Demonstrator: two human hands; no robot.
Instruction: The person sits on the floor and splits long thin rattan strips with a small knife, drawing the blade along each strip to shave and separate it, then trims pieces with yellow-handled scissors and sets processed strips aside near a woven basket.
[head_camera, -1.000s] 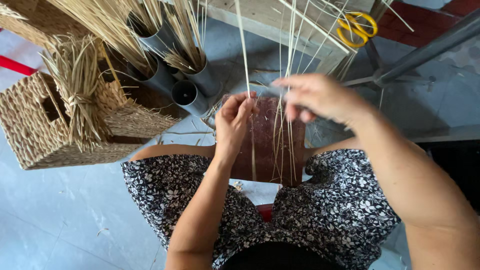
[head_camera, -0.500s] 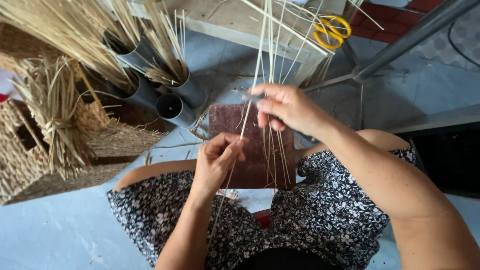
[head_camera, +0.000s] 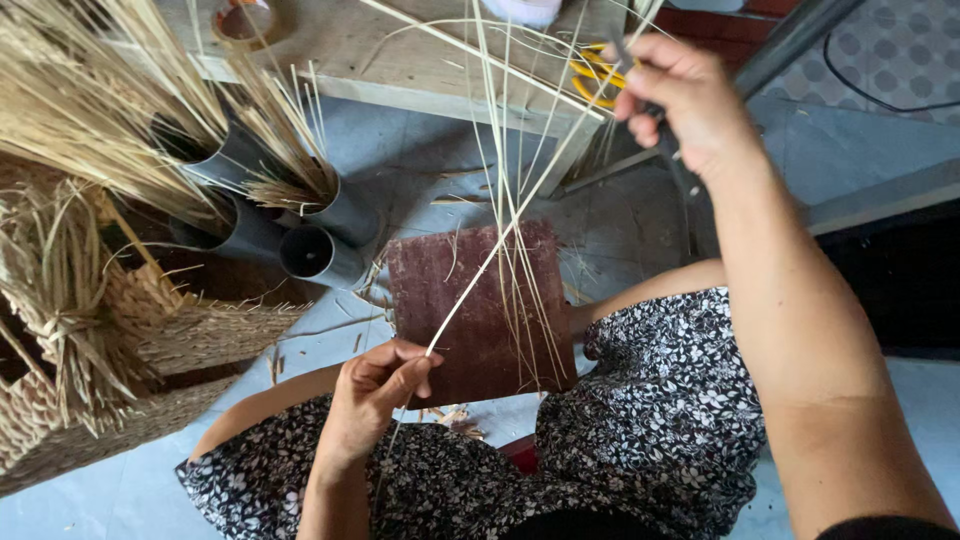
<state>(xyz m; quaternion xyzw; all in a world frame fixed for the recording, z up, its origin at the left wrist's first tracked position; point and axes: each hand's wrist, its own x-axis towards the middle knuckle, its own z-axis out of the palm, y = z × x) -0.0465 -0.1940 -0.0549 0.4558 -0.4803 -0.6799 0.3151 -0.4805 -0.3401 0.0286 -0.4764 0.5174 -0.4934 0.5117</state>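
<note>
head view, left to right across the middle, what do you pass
woven straw basket → grey plastic tubes → left hand pinching a straw strand → dark red board → right hand raised, gripping the straw strands' upper ends

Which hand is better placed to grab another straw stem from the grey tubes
Probably the left hand. It is low on the same side as the grey tubes, though it pinches a straw stem. The right hand is raised high on the far side.
</note>
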